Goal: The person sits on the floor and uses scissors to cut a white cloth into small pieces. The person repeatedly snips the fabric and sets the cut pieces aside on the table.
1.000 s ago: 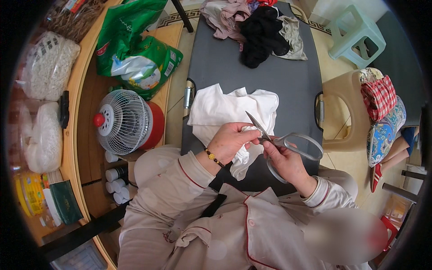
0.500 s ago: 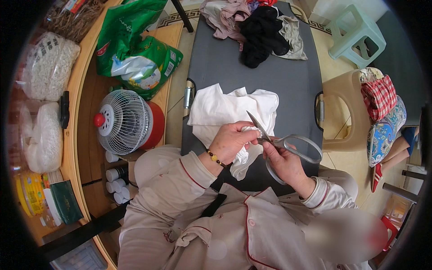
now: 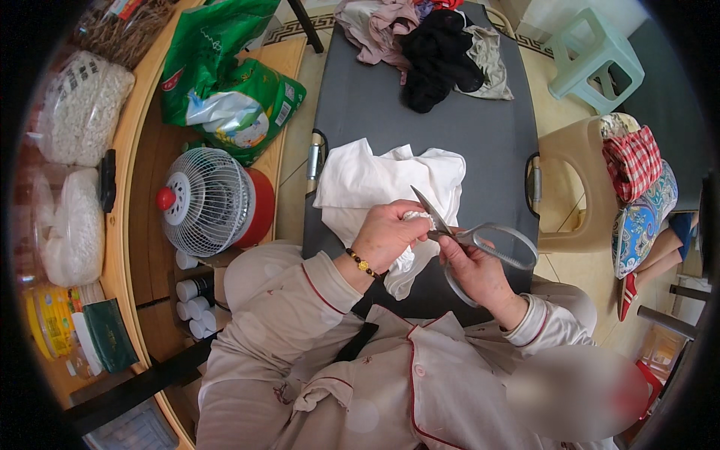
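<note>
Bunched white fabric [image 3: 401, 266] is pinched in my left hand [image 3: 381, 238], which has a beaded bracelet at the wrist. Silver-grey scissors [image 3: 505, 244] are gripped in my right hand [image 3: 480, 277], their blades slightly parted and pointing up-left beside the fingers of my left hand, close to the bunched fabric. More white cloth [image 3: 390, 172] lies loosely spread on the dark grey folding cot [image 3: 424, 131] beyond both hands; part of it is hidden behind them.
A pile of dark, pink and pale clothes [image 3: 439, 64] sits at the cot's far end. Left: wooden shelving [image 3: 120, 266], a fan [image 3: 206, 202], a green bag [image 3: 232, 97]. Right: a pale stool [image 3: 596, 60], a beige plastic seat [image 3: 562, 142] with folded fabrics, another person's legs [image 3: 649, 266].
</note>
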{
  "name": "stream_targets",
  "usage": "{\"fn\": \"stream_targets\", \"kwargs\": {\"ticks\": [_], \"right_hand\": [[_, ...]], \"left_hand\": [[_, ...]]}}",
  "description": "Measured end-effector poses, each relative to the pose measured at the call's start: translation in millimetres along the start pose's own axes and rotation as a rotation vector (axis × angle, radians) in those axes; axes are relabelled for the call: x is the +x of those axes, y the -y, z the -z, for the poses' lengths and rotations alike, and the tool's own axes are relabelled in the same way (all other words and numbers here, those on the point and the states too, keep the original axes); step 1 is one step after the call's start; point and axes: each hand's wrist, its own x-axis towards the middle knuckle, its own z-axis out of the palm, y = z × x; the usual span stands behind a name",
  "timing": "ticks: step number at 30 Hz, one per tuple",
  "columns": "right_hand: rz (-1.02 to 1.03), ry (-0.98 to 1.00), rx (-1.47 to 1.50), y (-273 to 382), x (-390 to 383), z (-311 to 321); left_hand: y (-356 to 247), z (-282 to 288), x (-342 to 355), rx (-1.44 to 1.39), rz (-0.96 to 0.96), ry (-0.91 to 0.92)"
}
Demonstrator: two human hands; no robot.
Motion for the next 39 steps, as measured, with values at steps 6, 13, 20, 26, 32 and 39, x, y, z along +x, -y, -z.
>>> {"fn": "stream_targets", "kwargs": {"ticks": [6, 13, 20, 26, 32, 39], "right_hand": [[-0.069, 0.020, -0.009, 6.9, -0.5, 2.5], [-0.142, -0.008, 0.057, 3.1, 3.9, 6.3], [-0.135, -0.005, 0.054, 5.2, 3.7, 5.1], [-0.123, 0.030, 0.020, 1.3, 5.1, 9.1], [-0.104, 0.004, 0.008, 4.0, 5.4, 10.7], [-0.033, -0.029, -0.047, 4.1, 7.6, 13.5]], "left_hand": [[-5.1, 1.2, -0.6, 0.061, 0.015, -0.015], [-8.7, 8.3, 0.7, -0.076, 0.087, 0.087], [-9.5, 8.5, -0.8, -0.048, 0.093, 0.073], [-12.5, 10.7, 1.3, -0.041, 0.054, -0.030], [-23.0, 12.6, -0.6, -0.159, 0.030, 0.030], [-18.2, 15.7, -2.6, -0.120, -0.099, 0.125]]}}
